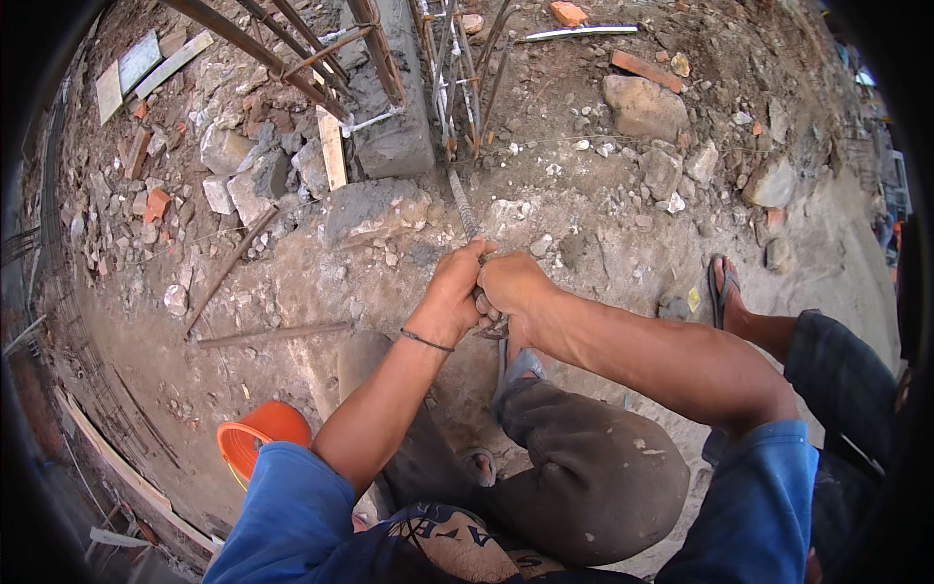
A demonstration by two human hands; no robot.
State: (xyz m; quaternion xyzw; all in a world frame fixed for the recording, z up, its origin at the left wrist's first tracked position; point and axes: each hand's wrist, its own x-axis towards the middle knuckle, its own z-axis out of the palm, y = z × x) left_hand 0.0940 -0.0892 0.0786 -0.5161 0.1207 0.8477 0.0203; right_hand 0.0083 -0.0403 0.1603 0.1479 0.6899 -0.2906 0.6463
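Note:
A ribbed steel bar [462, 202] slants out from my hands toward the foot of a rebar cage [457, 78]. My left hand [453, 284], with a dark band at the wrist, is closed round the bar. Pressed against it, my right hand [516, 282] is also wrapped round the bar. The part of the bar inside my fists is hidden, and I cannot make out its near end. Just past the bar's far end stands a wet grey concrete beam [394, 151] with rusty rods [263, 54] rising from it.
Rubble, with large stones [647, 107] and broken bricks [647, 70], lies on the dirt ahead. An orange bucket [268, 428] is tipped near my left elbow. Loose rods [277, 334] lie at left. Another person's sandalled foot [722, 287] stands close at right.

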